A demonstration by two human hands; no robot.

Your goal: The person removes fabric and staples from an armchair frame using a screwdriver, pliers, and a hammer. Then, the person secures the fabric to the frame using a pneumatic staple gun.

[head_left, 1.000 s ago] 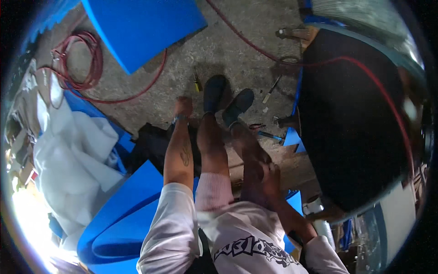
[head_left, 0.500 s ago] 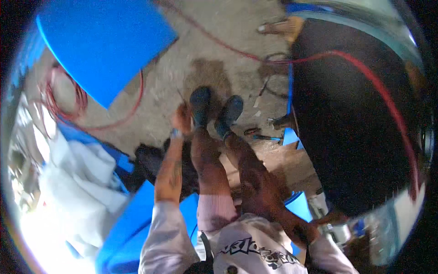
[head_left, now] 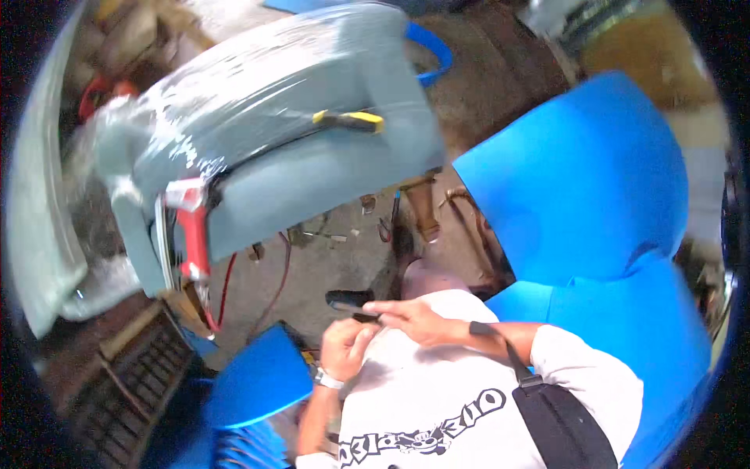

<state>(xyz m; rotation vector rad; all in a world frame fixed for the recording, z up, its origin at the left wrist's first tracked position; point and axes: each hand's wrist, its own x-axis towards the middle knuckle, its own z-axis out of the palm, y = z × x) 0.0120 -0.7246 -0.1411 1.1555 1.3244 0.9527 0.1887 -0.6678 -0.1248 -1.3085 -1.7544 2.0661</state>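
My left hand point(head_left: 345, 349), with a pale watch on the wrist, is curled closed in front of my white shirt. Against it lies my right hand point(head_left: 416, 320), its fingers stretched toward the left one. Something small and dark shows between the two hands, too blurred to name. Beyond them, a red and silver staple gun point(head_left: 192, 227) rests at the front of a grey-blue sofa point(head_left: 312, 172) partly wrapped in clear film. A tool with a yellow and black handle point(head_left: 349, 121) lies on the sofa, apart from my hands.
Large blue foam sheets point(head_left: 582, 176) rise on my right. A blue piece point(head_left: 262, 375) sits at the lower left, near a dark slatted frame point(head_left: 144, 363). A red hose point(head_left: 225, 293) hangs by the staple gun. Small tools and scraps point(head_left: 324, 236) litter the floor.
My view has swung from the floor and my legs to the sofa with the staple gun. My hands, apart before, are now together in front of my shirt.
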